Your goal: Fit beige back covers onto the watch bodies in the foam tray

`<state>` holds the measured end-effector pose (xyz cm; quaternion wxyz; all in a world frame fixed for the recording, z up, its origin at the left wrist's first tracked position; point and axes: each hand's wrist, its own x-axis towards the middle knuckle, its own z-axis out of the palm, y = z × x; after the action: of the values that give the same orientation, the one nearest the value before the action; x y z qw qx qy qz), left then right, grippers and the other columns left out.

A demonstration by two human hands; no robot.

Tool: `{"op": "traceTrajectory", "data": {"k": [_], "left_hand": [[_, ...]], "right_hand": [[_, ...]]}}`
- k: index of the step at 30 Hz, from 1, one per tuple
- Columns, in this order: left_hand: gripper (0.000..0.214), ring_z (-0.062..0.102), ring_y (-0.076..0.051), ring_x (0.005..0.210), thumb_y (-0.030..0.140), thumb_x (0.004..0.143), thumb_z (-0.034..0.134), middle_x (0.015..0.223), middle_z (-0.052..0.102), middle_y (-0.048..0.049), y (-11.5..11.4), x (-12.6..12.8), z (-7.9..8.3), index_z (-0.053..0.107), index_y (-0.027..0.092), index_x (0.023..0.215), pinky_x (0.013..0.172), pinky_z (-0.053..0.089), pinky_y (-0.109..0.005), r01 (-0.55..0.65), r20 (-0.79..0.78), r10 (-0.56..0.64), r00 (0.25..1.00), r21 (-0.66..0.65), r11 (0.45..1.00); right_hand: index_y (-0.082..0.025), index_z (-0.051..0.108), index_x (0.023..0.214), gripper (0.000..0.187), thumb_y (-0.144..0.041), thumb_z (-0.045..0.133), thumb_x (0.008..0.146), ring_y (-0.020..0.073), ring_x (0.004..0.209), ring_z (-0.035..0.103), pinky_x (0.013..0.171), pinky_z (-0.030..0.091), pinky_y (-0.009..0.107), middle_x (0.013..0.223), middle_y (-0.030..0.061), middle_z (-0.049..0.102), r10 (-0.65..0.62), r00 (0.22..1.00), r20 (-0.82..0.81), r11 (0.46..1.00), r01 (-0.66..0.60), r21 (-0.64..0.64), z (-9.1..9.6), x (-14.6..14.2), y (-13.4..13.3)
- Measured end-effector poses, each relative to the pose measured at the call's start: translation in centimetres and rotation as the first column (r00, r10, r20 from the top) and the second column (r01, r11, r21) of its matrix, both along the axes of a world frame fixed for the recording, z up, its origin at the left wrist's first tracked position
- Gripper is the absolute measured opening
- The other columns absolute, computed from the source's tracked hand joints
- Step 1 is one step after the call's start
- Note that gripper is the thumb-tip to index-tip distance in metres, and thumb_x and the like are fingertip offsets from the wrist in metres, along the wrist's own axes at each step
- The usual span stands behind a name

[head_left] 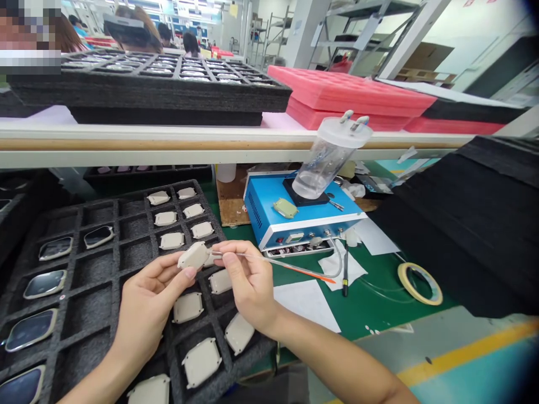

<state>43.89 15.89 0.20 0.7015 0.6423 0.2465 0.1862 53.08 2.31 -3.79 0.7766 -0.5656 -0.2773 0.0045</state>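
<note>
Pinched between the thumb and fingers of my left hand (145, 303) is a beige watch-shaped cover (191, 256), raised above a black foam tray (90, 306). My right hand (252, 283) grips a thin metal-tipped tube (240, 255), its tip at the cover's right edge; whether they touch I cannot tell. A clear hose (303, 270) runs from that side toward a blue box machine (263, 193). The tray's right compartments hold several similar beige covers (202, 362); dark glass watch faces (31, 329) lie in its left ones.
On the machine stand a clear cylinder (322, 165) and a greenish cover (285, 208). A tape roll (405, 278), a black pen (346, 275) and white paper (305, 303) lie to the right. Above, a shelf edge (168, 157) carries black trays (168, 95) and pink foam (337, 90). People sit beyond.
</note>
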Motion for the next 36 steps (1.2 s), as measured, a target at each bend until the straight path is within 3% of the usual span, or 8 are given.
{"op": "traceTrajectory", "data": {"k": [12,18,36], "left_hand": [[0.045,0.080,-0.026,0.098,0.040,0.068,0.097,0.109,0.084,-0.0090,-0.06,0.17,0.07,0.082,0.021,0.106,0.083,0.064,-0.026,-0.005,0.001,0.005,1.000,0.000,1.000],[0.042,0.080,-0.020,0.093,0.036,0.067,0.098,0.106,0.085,-0.0049,0.01,0.07,0.00,0.082,0.024,0.105,0.079,0.063,-0.019,0.007,0.012,-0.006,1.000,-0.026,1.000],[0.044,0.080,-0.021,0.095,0.039,0.067,0.098,0.108,0.085,-0.0060,-0.04,0.19,-0.13,0.082,0.023,0.105,0.081,0.063,-0.021,-0.006,0.004,0.006,1.000,-0.026,1.000]], "right_hand": [[-0.023,0.071,0.105,0.019,-0.038,0.059,0.104,0.0178,0.093,0.077,0.083,0.067,0.033,0.105,0.0068,0.078,-0.004,1.000,0.001,1.000,0.004,-0.011,-0.01,0.00,0.01],[-0.023,0.071,0.105,0.018,-0.036,0.059,0.104,0.0176,0.093,0.077,0.083,0.067,0.033,0.105,0.0067,0.078,0.000,1.000,0.004,1.000,0.000,-0.001,-0.03,0.00,0.00],[-0.023,0.071,0.106,0.015,-0.033,0.060,0.104,0.0165,0.095,0.076,0.084,0.066,0.031,0.107,0.0062,0.077,0.016,1.000,-0.019,1.000,-0.015,0.008,-0.17,-0.08,0.01]]}}
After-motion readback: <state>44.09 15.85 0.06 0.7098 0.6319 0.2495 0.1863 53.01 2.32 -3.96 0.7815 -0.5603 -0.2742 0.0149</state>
